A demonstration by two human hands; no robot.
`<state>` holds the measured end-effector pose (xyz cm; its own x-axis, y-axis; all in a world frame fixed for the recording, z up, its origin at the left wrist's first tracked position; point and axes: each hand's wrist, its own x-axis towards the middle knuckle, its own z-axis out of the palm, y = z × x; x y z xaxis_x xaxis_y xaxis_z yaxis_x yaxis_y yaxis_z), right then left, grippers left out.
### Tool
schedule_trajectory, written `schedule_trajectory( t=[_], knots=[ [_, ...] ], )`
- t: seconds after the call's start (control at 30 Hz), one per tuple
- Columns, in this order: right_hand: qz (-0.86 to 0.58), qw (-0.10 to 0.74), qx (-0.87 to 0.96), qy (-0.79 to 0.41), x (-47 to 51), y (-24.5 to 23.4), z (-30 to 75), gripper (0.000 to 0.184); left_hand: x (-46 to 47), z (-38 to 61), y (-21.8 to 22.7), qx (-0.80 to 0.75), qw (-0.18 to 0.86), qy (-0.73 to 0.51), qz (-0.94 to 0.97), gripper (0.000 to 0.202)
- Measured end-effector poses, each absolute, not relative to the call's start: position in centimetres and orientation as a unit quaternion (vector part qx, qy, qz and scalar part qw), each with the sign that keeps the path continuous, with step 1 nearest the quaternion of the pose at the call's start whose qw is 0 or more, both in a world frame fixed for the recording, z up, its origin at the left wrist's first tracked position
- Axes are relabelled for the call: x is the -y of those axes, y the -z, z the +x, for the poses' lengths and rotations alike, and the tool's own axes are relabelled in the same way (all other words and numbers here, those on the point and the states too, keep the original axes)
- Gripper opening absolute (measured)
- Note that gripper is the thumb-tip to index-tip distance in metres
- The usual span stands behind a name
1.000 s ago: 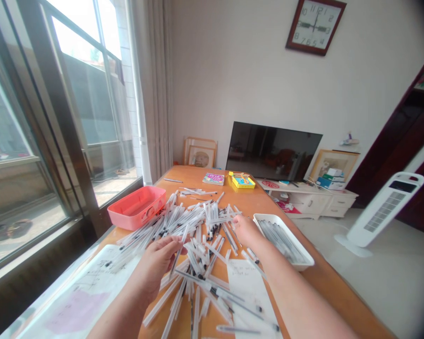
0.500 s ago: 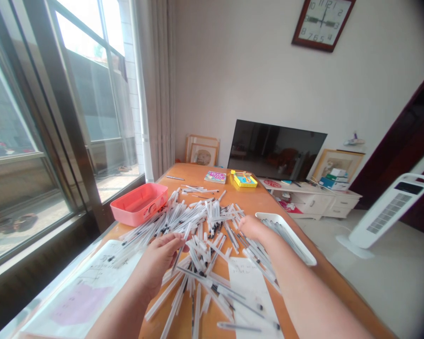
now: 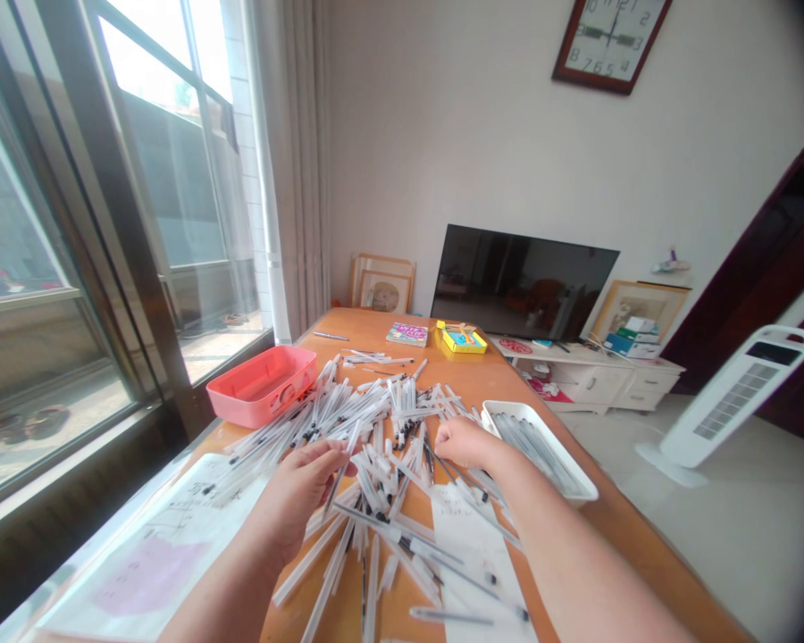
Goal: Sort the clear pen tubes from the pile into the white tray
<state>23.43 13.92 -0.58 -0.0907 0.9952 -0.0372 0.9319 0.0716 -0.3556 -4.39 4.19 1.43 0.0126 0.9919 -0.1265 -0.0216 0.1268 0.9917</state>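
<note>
My left hand (image 3: 312,471) pinches a clear pen barrel (image 3: 339,475) between thumb and fingers, tilted over the near side of the pile. A heap of loose pen parts (image 3: 348,406), clear tubes, whitish caps and black tips, covers the middle of the wooden table. My right hand (image 3: 465,443) is closed at the pile's right side, fingers curled downward; whatever is in them is hidden. Just right of it stands a white tray (image 3: 586,487) with several grey pens lying lengthwise inside. Nearer to me, dark-filled pens (image 3: 435,546) lie scattered across a white paper (image 3: 473,536).
A pink bin (image 3: 241,406) stands left of the pile. Printed sheets (image 3: 174,527) lie at the table's near left. Farther back are a booklet (image 3: 407,334), a yellow box (image 3: 465,343) and a single pen (image 3: 330,337). A tower fan (image 3: 730,411) stands right of the table.
My right hand has shifted left and slightly nearer to me, away from the tray, with its fingers curled in. My left hand stays almost still with the pen barrel.
</note>
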Motion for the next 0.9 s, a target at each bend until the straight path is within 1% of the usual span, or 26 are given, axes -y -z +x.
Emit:
schedule_trajectory(
  t=[0.07, 0.17, 0.23, 0.3, 0.4, 0.5, 0.7, 0.8, 0.9],
  knots=[
    [-0.647, 0.118, 0.738, -0.151, -13.7, 0.2, 22.6, 0.015, -4.2, -4.4, -1.5, -0.525, 0.536, -0.468, 0.466, 0.032],
    [-0.596, 0.147, 0.774, -0.155, -13.4, -0.3, 21.0, 0.027, -4.2, -4.3, -1.6, -0.527, 0.537, -0.464, 0.467, 0.033],
    [-0.555, 0.139, 0.803, -0.163, -13.1, -0.4, 19.9, 0.034, -4.1, -4.3, -1.7, -0.525, 0.538, -0.462, 0.47, 0.034],
    [-0.539, 0.116, 0.819, -0.156, -12.9, -0.4, 18.9, 0.036, -4.1, -4.3, -1.7, -0.523, 0.537, -0.462, 0.473, 0.033],
    [-0.538, 0.09, 0.827, -0.137, -12.4, -0.4, 18.1, 0.034, -4.1, -4.4, -1.6, -0.524, 0.533, -0.46, 0.479, 0.031],
    [-0.536, 0.071, 0.83, -0.14, -11.8, -0.4, 18.3, 0.027, -4.1, -4.4, -1.5, -0.522, 0.531, -0.458, 0.485, 0.029],
    [-0.489, 0.045, 0.845, -0.213, -11.3, -0.3, 20.2, 0.022, -4.2, -4.4, -1.5, -0.516, 0.534, -0.46, 0.486, 0.029],
    [-0.518, 0.048, 0.82, -0.239, -11.5, -0.2, 21.6, 0.019, -4.2, -4.3, -1.6, -0.524, 0.536, -0.459, 0.477, 0.027],
    [-0.559, 0.062, 0.783, -0.267, -11.6, -0.2, 22.6, 0.023, -4.1, -4.3, -1.8, -0.529, 0.54, -0.458, 0.468, 0.026]
  ],
)
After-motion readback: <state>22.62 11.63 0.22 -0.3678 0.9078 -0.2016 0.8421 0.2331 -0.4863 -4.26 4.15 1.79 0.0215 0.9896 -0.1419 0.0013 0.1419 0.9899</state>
